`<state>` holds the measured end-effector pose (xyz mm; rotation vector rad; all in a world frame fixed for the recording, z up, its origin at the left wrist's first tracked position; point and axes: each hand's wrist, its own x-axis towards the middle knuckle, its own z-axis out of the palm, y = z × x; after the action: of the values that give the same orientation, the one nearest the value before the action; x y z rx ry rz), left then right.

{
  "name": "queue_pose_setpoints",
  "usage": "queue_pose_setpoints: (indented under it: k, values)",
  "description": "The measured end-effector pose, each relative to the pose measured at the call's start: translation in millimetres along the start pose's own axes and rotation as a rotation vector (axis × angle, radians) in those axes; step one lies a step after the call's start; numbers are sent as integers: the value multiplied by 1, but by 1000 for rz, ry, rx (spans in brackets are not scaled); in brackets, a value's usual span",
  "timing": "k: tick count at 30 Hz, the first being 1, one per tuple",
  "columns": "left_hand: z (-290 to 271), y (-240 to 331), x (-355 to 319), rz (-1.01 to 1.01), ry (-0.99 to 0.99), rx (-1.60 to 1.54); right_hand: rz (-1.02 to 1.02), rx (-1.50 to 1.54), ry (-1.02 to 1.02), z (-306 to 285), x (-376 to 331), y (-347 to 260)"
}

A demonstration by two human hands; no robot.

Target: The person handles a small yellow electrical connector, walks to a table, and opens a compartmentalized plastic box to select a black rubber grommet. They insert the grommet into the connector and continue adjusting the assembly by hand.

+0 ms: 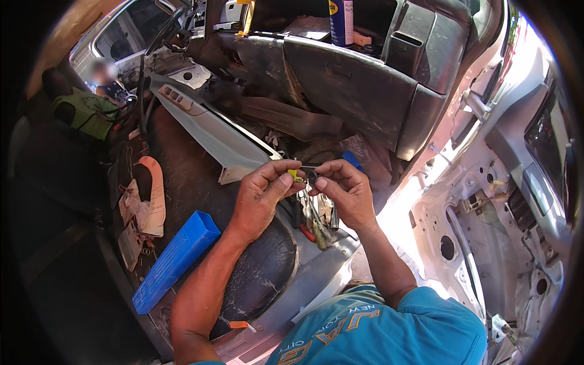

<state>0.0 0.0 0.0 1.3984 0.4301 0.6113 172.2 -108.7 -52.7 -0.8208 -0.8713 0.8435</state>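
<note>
My left hand (263, 193) pinches a small yellow plastic piece (294, 175) between thumb and fingertips. Facing it, my right hand (348, 190) pinches a small dark rounded part (312, 177). The two parts are close together; whether they touch I cannot tell. A thin dark rod or wire spans the gap between my fingertips. Just below my hands lie several hand tools, among them one with a red handle (306, 232). Left of my left hand a grey door armrest panel with switches (207, 131) lies across the dark seat (255, 274).
A long blue box (176, 261) lies on the seat beside an orange-pink strap-like piece (156, 194). On the dashboard (340, 79) stands a blue spray can (342, 24). The stripped car door (462, 243) hangs open at right. Another person (109, 82) is at far left.
</note>
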Motion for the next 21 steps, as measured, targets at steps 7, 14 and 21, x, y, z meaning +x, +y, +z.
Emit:
queue_pose_setpoints:
  k: [7,14,21]
  values:
    - [1,1,-1,18,5,28,23,-34,11,2,0,2]
    - [0,-6,3,31,-32,49,-21,-101,60,1,-1,6]
    - [1,-6,4,14,-30,108,-3,-96,45,1,0,7]
